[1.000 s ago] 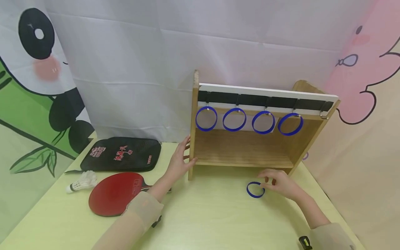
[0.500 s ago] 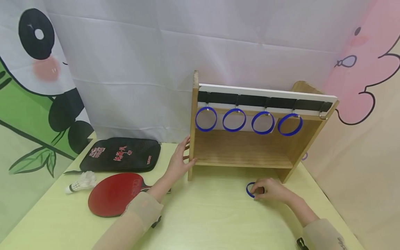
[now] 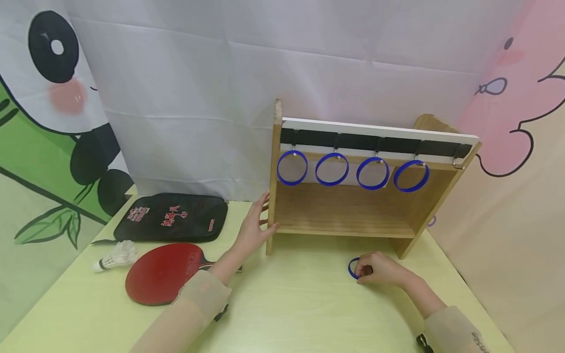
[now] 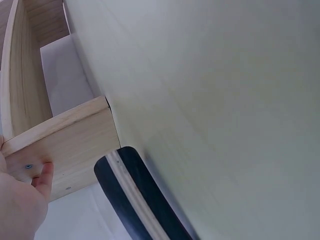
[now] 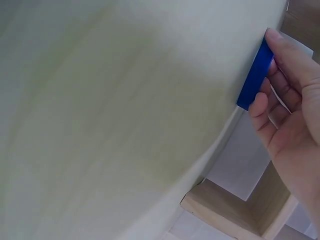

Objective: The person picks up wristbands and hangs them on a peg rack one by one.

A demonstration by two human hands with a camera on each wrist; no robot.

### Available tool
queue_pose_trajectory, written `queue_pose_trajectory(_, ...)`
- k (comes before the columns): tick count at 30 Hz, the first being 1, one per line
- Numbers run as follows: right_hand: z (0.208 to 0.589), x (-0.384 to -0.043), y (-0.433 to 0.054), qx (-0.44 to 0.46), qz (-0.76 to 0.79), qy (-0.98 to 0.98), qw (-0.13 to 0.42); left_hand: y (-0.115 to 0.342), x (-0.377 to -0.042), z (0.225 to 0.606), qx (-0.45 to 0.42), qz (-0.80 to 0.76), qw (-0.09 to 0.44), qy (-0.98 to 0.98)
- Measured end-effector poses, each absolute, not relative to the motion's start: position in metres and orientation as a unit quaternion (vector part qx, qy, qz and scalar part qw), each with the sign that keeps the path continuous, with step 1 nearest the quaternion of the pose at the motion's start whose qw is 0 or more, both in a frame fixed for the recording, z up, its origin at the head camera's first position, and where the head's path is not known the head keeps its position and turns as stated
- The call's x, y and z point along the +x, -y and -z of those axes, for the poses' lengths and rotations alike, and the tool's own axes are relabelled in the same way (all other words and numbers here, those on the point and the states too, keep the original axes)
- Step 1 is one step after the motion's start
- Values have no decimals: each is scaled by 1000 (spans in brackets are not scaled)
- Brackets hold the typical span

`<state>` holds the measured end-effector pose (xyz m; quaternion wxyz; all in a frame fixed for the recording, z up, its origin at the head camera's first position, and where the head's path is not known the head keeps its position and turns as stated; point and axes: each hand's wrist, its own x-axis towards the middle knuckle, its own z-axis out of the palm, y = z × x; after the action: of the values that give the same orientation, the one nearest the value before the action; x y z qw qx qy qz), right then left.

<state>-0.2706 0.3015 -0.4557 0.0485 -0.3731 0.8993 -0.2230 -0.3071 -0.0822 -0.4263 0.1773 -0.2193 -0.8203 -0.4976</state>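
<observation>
My left hand (image 3: 256, 223) rests against the outer face of the left side panel (image 3: 273, 176) of a wooden shelf rack, with its thumb at the front edge. In the left wrist view, fingertips (image 4: 46, 175) touch that panel. On the table, in front of the rack, lies a thin blue ring (image 3: 351, 268). My right hand (image 3: 380, 268) pinches the ring's right side, which the fingers hide in the head view. The right wrist view has the blue ring (image 5: 256, 75) edge-on, thumb at one end and fingers curled at its inside.
Several matching blue rings (image 3: 292, 184) hang from hooks under the rack's white and black rail (image 3: 353, 142); the rightmost hook (image 3: 458, 164) carries none. On the left lie a red table tennis bat (image 3: 161, 274), a shuttlecock (image 3: 118, 256) and a black case (image 3: 172, 218). A curtain (image 3: 185, 98) hangs behind.
My right hand has moved left and slightly down to the blue ring on the table and now pinches it. My left hand stays at the rack's panel.
</observation>
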Motion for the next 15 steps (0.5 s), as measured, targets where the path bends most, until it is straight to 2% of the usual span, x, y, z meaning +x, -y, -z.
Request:
queue_pose_trajectory(11,448,-266,-298,-354,213,-908,69,82,-306,427,-220,497,177,821)
queue_pose_trajectory(15,442,-262,-296,-345,222,-910,53,82,-306,428,-222,496,187,819)
